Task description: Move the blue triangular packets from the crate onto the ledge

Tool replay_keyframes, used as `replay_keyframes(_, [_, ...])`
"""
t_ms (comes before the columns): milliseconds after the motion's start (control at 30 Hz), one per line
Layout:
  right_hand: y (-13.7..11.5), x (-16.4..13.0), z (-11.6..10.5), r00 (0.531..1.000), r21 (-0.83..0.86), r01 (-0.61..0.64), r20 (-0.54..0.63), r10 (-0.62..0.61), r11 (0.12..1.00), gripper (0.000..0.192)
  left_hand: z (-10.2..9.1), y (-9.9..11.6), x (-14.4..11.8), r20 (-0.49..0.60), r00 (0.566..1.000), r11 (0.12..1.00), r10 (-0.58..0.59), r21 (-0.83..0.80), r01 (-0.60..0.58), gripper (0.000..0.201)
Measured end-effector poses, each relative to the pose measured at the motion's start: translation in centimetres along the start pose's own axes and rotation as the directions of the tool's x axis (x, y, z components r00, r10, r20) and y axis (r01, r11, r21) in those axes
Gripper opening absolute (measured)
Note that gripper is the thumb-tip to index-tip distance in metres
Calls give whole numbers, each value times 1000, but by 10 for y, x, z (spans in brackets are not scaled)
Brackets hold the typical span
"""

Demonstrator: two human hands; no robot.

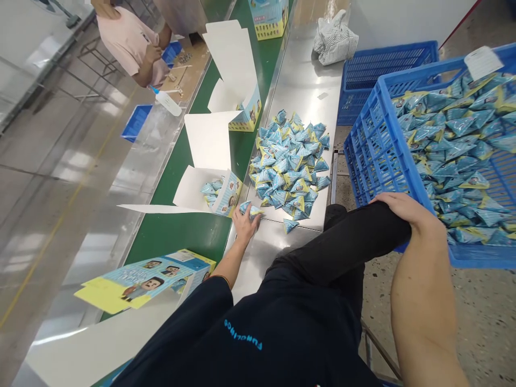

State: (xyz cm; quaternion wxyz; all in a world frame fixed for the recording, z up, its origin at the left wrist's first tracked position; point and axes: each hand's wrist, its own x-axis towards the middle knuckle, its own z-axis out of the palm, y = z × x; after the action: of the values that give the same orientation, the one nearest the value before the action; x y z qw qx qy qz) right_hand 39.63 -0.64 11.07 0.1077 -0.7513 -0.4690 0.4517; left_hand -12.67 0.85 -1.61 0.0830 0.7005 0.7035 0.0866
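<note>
My left hand (245, 221) reaches to the near edge of a pile of small blue and yellow triangular packets (289, 161) on the steel table (300, 88), its fingers closed over a couple of packets (246, 207). Just left of it an open white carton (212, 191) on the green belt (177, 234) holds several of the same packets. My right hand (405, 208) rests palm down on my raised knee in black trousers, holding nothing, beside the blue crate.
A blue crate (377, 150) full of packets stands at the right, another blue crate (382, 64) behind it. More open cartons (237, 80) ride the belt. A closed printed carton (149, 277) lies near me. A person in pink (133, 40) works at the far left. A striped cloth (334, 40) lies on the table.
</note>
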Motion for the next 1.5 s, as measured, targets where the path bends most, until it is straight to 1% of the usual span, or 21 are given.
replay_keyframes(67, [0,0,0,1000,-2,6,1,-6,1000,38,-1,3,1,6,999,999,52,-3,-52,66])
replay_keyframes(167, [2,0,1,1000,-18,8,-22,-8,1000,38,-2,5,1,-17,999,999,43,-7,-43,67])
replay_keyframes(267, [3,-1,2,999,-17,28,-21,-28,999,37,-2,6,-2,31,995,995,97,-36,-96,63])
replay_keyframes(367, [1,-2,1,1000,4,-12,-14,12,1000,38,-2,6,-3,3,1000,998,29,-50,-29,62])
replay_keyframes(433, [-1,-3,0,999,-1,-31,-10,31,1000,38,-2,6,-3,5,999,997,38,-61,-37,61])
replay_keyframes(533, [-2,-1,-1,1000,-14,4,-3,-4,1000,36,-3,6,1,-41,999,998,-2,-60,0,60])
replay_keyframes(567, [-1,-1,-1,1000,-10,14,-1,-14,1000,36,-3,6,3,-49,999,998,1,-62,-4,60])
replay_keyframes(667, [0,2,-1,1000,11,12,-4,-12,1000,37,-4,8,9,-25,996,994,84,-74,-86,58])
replay_keyframes(767, [0,3,0,1000,24,13,-2,-13,1000,40,-5,13,14,-70,997,997,26,-70,-31,58])
replay_keyframes(867, [-3,1,0,1000,25,10,-13,-10,1000,40,-4,17,14,-20,991,987,133,-87,-135,60])
replay_keyframes(900, [-5,0,0,1000,25,8,-19,-8,1000,39,-4,18,14,-30,992,988,121,-90,-123,60])
replay_keyframes(967, [-7,-2,0,1000,27,5,-28,-4,1000,38,-4,19,13,-72,996,994,48,-96,-55,60])
replay_keyframes(1067, [-10,-5,-1,1000,39,-4,-24,5,999,37,-4,17,10,-39,994,986,102,-127,-106,60])
replay_keyframes(1100, [-11,-6,-1,1000,42,-5,-20,6,999,37,-5,16,9,-49,995,986,89,-135,-95,60])
replay_keyframes(1167, [-13,-8,-1,1000,37,-5,-9,5,999,36,-6,14,7,-106,994,989,6,-146,-22,61])
replay_keyframes(1200, [-14,-8,-1,1000,32,-6,-7,6,999,37,-6,14,6,-115,993,988,3,-153,-20,61])
replay_keyframes(1267, [-16,-9,0,1000,22,-8,-8,8,1000,38,-6,14,4,-93,993,980,72,-180,-88,60])
replay_keyframes(1300, [-18,-10,0,1000,18,-13,-13,13,1000,39,-5,15,4,-101,992,975,80,-200,-99,60])
replay_keyframes(1367, [-20,-12,0,999,21,-32,-27,33,999,38,-3,18,3,-180,984,968,12,-246,-57,61])
replay_keyframes(1400, [-22,-13,0,998,26,-44,-32,45,999,37,-2,20,3,-213,977,961,9,-269,-67,62])
replay_keyframes(1500, [-24,-15,0,997,53,-67,-27,69,996,36,1,26,3,-209,959,917,190,-311,-249,63])
